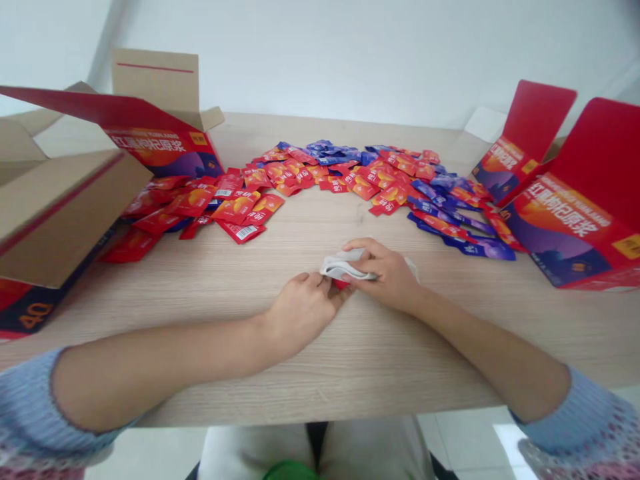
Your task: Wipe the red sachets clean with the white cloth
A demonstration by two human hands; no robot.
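Note:
Near the middle of the table, my right hand [387, 277] is closed on a folded white cloth [345, 265]. My left hand [303, 313] meets it from the left, its fingers closed on a small red packet [341, 284]. Most of that packet is hidden under the cloth and my fingers. Beyond both hands, red packets [237, 207] and blue-purple packets [330, 152] lie in an arc of loose, overlapping piles.
Open red cartons stand at the left rear [163, 150] and right [575, 220], with a smaller one [510, 160] at the right rear. A large open carton [65, 220] stands at the near left. The table's front edge [320, 420] runs before my lap.

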